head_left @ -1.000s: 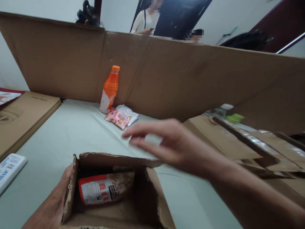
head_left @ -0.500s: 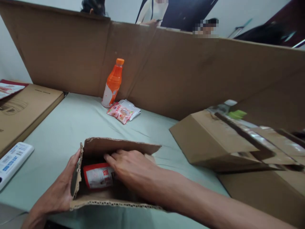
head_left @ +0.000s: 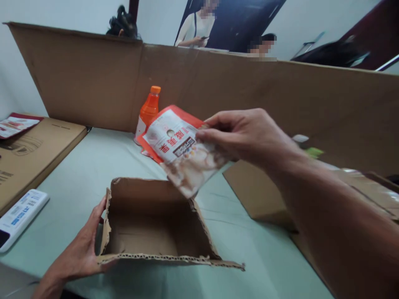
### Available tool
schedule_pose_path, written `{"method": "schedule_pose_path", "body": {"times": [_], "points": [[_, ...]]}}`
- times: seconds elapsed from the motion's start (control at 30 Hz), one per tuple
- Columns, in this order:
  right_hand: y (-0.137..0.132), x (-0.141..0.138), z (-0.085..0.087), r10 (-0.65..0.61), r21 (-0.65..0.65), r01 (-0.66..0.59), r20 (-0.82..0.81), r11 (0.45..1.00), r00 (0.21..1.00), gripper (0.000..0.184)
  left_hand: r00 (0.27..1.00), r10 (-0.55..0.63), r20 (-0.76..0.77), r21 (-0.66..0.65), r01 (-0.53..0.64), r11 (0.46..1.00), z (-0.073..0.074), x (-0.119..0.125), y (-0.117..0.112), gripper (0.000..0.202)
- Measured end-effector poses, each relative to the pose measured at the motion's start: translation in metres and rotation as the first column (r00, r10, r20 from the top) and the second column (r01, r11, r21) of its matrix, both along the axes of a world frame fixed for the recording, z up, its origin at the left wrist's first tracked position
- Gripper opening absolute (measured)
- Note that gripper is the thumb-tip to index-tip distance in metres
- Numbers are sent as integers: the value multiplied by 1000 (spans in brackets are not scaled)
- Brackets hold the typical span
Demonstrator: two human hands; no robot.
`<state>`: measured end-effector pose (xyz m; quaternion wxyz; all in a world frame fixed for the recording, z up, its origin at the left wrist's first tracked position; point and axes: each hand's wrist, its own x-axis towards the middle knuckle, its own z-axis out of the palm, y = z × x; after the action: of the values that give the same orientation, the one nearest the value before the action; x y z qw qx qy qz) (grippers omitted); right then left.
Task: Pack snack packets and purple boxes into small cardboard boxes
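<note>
- A tall cardboard partition (head_left: 280, 104) closes the far side of a pale green cloth (head_left: 249, 249); a person (head_left: 196, 31) stands beyond it.
- The snack pouch (head_left: 183, 145) is in the air, tilted, above the far right corner of the open box (head_left: 140, 193).
- The right hand (head_left: 249, 135) pinches the pouch by one edge between thumb and fingers, probably because a thin rim suits such a grip and leaves the printed face uncovered.
- The left hand (head_left: 79, 249) grasps the box at its left side, seemingly to steady it; some fingers are hidden.
- The box's mouth faces the wearer, its ragged front flap jutting rightward.
- Behind the pouch, the orange bottle (head_left: 149, 107) stands near the partition, partly covered.
- Bare cloth separates the box from the right-hand carton (head_left: 255, 193); leftward, the white device (head_left: 23, 220) and flat carton (head_left: 52, 149) narrow the room.
</note>
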<state>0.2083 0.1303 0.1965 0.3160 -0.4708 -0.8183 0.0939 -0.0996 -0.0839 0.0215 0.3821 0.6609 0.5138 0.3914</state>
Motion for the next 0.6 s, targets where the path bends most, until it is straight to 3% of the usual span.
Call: {"method": "schedule_pose_path", "body": {"times": [0.07,0.2,0.33,0.47,0.53,0.6], "points": [[36,2,-18,-125,59,124,23,991,992,24,1000,-1,-14,1,1,1000,0,2,-2,111],[75,17,-69,-122,-4,122,59,993,991,37,999,35,-26,14,-35,999,-5,2,-7,113],[66,46,-136,-112,-120,116,40,986,993,39,993,111,42,-37,-110,993,-11,-5,-13,115],[43,67,-210,-160,-186,158,1,970,987,44,968,223,114,-57,-218,974,0,-22,-8,121],[31,72,-241,-189,-203,183,-13,962,982,46,919,389,63,59,-392,918,12,-35,5,122],[20,75,-265,-207,-202,198,-24,959,978,46,804,594,19,215,-584,783,26,-54,25,121]]}}
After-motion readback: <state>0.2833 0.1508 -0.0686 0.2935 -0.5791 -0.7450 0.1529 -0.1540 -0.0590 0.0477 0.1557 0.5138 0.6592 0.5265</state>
